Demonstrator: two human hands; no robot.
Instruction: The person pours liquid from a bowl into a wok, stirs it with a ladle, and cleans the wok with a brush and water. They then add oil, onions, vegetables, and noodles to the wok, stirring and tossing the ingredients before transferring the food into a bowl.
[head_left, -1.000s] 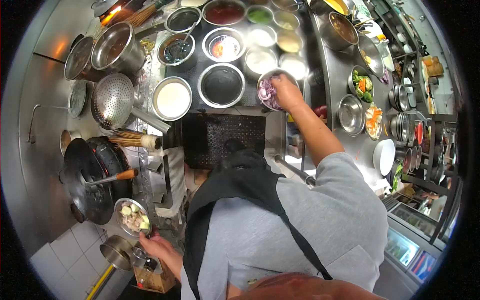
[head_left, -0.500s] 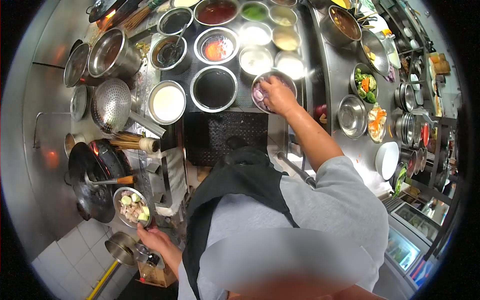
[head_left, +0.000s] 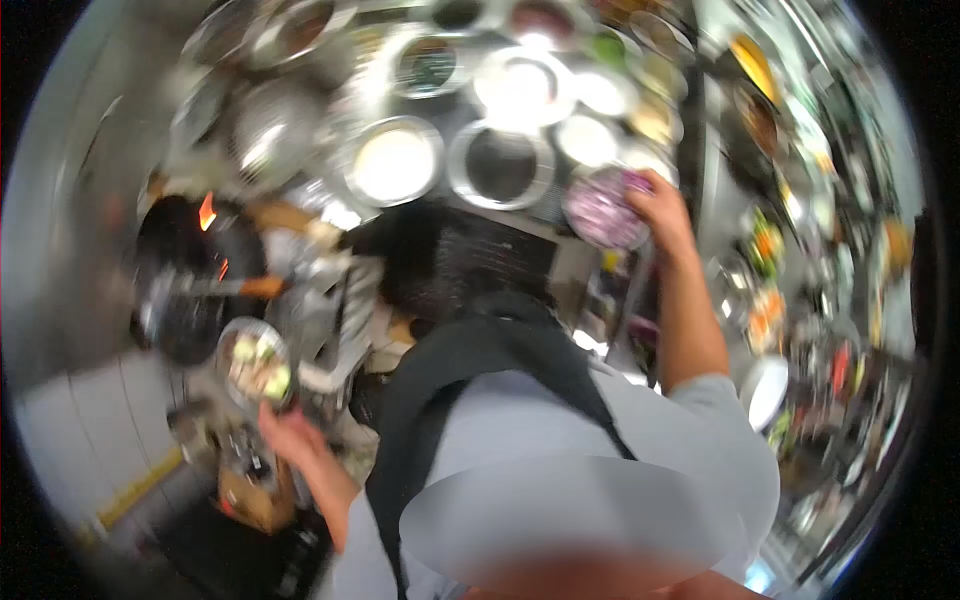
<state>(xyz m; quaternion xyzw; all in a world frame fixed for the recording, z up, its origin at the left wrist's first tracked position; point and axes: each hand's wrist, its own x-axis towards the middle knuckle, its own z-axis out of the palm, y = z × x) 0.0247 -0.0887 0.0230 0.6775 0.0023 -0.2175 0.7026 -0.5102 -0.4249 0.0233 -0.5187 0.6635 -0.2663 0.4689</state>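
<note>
My left hand [head_left: 290, 432] grips the lower rim of a metal bowl [head_left: 228, 378] beside the wok. Inside the bowl are pale chopped pieces [head_left: 262, 362] and green-white chunks. On the other side, my right hand [head_left: 657, 208] is over the right rim of a round bowl full of chopped red onion [head_left: 603, 210]. Its fingers are bent, with purple pieces at their tips; motion blur hides how much they hold. Close to the left bowl is a dark wok [head_left: 165, 240] with a wooden-handled utensil [head_left: 258, 287] across it.
Flames [head_left: 207, 212] show at the wok. A bowl of white liquid [head_left: 395, 165] and a bowl of dark liquid [head_left: 500, 165] stand ahead, among several other bowls. The perforated ladle [head_left: 275, 130] lies left of them. On the right-hand counter are vegetables [head_left: 766, 245] and a white dish [head_left: 766, 392].
The view has turned and is now blurred. My right hand has shifted from the middle of the onion bowl to its right rim. My left hand still holds its bowl by the wok.
</note>
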